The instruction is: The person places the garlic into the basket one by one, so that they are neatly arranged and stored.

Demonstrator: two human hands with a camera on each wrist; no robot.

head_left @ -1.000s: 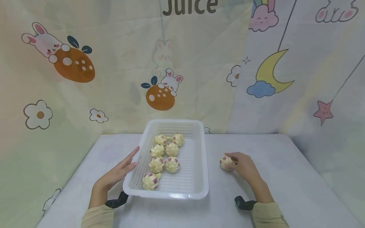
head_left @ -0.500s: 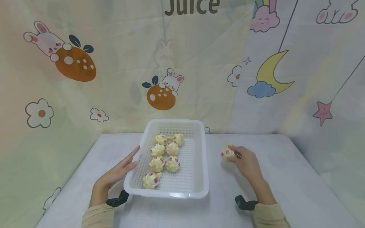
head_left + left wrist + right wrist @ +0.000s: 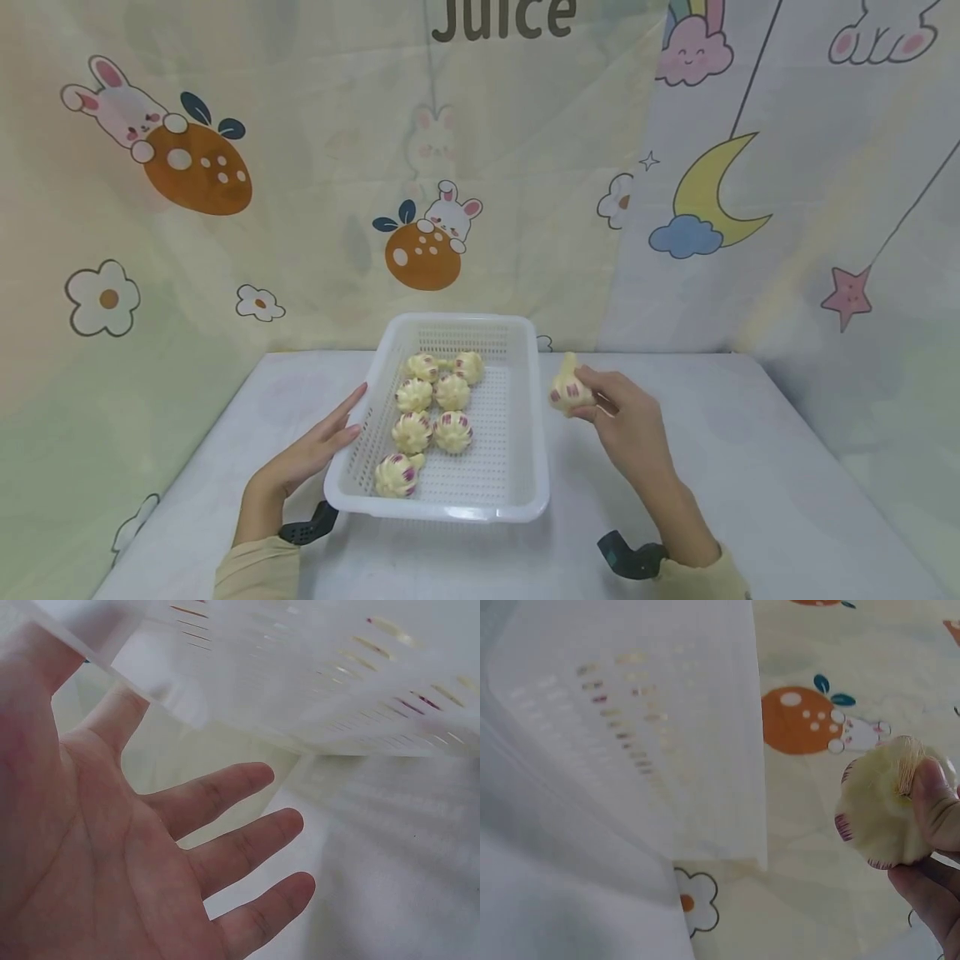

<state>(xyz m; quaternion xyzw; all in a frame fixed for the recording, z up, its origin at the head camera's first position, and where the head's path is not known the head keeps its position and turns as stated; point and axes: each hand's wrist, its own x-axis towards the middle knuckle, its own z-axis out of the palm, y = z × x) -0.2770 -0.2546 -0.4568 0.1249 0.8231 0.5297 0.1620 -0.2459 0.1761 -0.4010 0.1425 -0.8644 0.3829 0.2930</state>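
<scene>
Between thumb and fingers my right hand point(image 3: 626, 421) pinches a garlic bulb point(image 3: 570, 390), cream with purple streaks, its stem pointing up. In the right wrist view the root end of that garlic bulb point(image 3: 889, 802) faces the camera, beside the basket's outer wall. A white plastic basket point(image 3: 510, 500) with slotted sides stands in the middle of the table. Several garlic bulbs point(image 3: 453, 432) lie in its left half in two rough columns. My left hand point(image 3: 311, 450) touches the basket's left rim, fingers straight and spread; the left wrist view shows its palm under that rim.
The table point(image 3: 750, 467) has a white cover. Close behind its far edge hangs a cloth backdrop point(image 3: 525, 233) printed with rabbits, flowers and a moon. Each wrist wears a black camera mount point(image 3: 632, 557).
The right hand has lifted the garlic bulb from the table and carried it left and away, close to the basket's right rim. The left hand and basket have stayed in place.
</scene>
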